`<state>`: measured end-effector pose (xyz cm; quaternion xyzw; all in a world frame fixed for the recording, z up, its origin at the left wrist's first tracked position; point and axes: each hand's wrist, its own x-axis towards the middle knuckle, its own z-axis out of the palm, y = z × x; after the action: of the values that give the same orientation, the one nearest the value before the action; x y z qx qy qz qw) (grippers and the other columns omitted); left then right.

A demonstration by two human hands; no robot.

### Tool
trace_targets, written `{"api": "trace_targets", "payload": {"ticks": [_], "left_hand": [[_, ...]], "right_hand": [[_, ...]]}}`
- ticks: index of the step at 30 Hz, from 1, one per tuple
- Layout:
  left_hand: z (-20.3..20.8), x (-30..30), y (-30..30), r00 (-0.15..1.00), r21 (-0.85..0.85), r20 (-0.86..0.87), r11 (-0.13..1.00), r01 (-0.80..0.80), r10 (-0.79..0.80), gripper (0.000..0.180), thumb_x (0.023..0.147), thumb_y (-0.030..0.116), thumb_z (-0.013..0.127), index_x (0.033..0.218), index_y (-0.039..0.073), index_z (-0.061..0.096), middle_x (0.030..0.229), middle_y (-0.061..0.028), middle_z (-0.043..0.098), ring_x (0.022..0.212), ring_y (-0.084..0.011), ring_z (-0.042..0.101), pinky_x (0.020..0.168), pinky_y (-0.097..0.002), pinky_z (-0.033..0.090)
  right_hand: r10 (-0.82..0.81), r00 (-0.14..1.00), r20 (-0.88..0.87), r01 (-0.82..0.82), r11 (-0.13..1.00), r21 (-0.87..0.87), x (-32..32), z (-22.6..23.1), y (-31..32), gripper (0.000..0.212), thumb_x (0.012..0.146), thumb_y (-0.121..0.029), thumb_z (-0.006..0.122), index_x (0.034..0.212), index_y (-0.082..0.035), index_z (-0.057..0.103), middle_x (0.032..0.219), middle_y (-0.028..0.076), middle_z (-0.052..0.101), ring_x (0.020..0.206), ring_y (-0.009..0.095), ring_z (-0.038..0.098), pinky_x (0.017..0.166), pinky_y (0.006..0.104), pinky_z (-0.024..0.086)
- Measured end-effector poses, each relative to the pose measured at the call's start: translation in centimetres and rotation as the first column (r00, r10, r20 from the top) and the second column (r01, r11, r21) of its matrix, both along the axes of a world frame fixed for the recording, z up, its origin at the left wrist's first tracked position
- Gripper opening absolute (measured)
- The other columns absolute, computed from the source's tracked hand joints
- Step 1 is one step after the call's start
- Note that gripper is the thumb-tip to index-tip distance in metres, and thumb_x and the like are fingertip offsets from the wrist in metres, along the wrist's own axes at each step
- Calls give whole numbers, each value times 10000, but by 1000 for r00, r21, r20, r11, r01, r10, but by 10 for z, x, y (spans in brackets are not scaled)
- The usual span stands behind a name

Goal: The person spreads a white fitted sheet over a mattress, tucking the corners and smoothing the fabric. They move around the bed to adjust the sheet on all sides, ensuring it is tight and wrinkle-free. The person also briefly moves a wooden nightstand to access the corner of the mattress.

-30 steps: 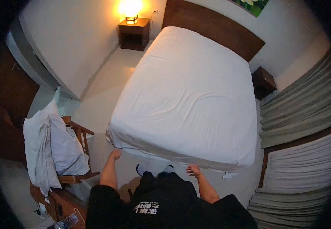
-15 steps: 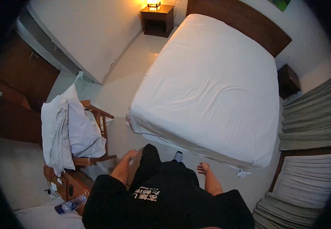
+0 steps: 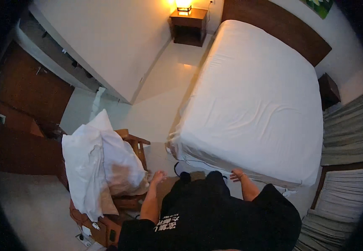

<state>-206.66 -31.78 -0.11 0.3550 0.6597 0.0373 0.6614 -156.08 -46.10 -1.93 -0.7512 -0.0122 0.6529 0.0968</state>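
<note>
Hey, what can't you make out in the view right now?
All in the head view:
- Lamp: top cut off by the upper edge.
- Wall picture: partly cut off by the same edge.
- Wooden chair: seat mostly hidden under white bedding.
- Left hand: too small and blurred to tell every finger apart.

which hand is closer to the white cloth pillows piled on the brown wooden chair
Left. The left hand is just right of the pillows; the right hand is farther right, beside the foot of the white-sheeted bed.
</note>
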Motion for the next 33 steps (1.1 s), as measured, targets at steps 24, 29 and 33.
{"api": "trace_targets", "payload": {"ticks": [24,29,33], "left_hand": [[-14,-98,370,949,154,27,939,307,-314,284,879,115,481,1133,7,547,1028,-106,611,951,-207,582,786,-332,482],[24,-50,495,816,-143,-59,813,564,-576,377,834,235,522,1181,90,541,1056,-84,626,837,-217,620,684,-391,483],[15,-101,583,901,-30,-173,917,398,-397,325,839,263,507,1122,108,544,959,-47,627,713,-193,608,603,-349,464]], "right_hand": [[-146,989,-26,144,988,-52,-157,-72,282,247,831,-221,513,1044,-97,542,896,135,628,746,292,630,620,510,467],[-325,941,-91,331,941,66,-153,-69,390,259,843,-272,514,1051,-118,535,949,112,621,785,262,622,669,480,463],[-213,969,-129,248,867,433,-180,-12,550,293,843,-317,527,1019,-83,533,949,108,619,779,245,620,611,423,491]]}}
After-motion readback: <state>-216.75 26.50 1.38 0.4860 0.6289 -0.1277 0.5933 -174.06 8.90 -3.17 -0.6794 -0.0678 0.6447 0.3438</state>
